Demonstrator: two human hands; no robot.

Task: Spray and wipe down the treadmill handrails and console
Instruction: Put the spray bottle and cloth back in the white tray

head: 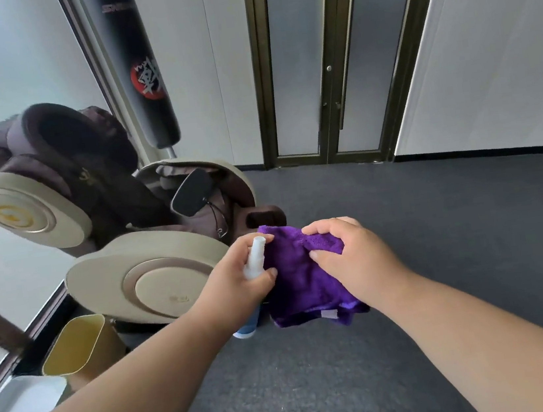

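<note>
A head-worn camera looks down at two bare forearms stretched out over a dark grey carpeted floor (405,240).

The left hand (238,279) has its grip wrapped around a small spray bottle (254,260). The bottle has a white nozzle at the top and a pale blue base showing below the fist. A finger sits on top of the nozzle, which points towards the cloth.

The right hand (345,251) holds a purple microfibre cloth (297,282). Its grip is closed over the cloth's upper edge, thumb in front, and the rest of the cloth hangs down. Bottle and cloth are just beside each other, and the left fingertips appear to touch the cloth.

The treadmill, with its handrails and console, is nowhere in this view. To the left stands a brown and beige massage chair (100,228), with a black punching bag (138,67) behind it and a yellow waste bin (81,348) in front. Frosted glass doors with dark frames (327,60) fill the back wall.

The step in hand seems to be preparation: wetting the cloth with spray, or simply carrying both tools. No mist is visible, so spraying cannot be confirmed. Wiping has probably not begun. The next move calls for turning to find the treadmill, then bringing the cloth flat against a handrail while keeping the bottle upright.
</note>
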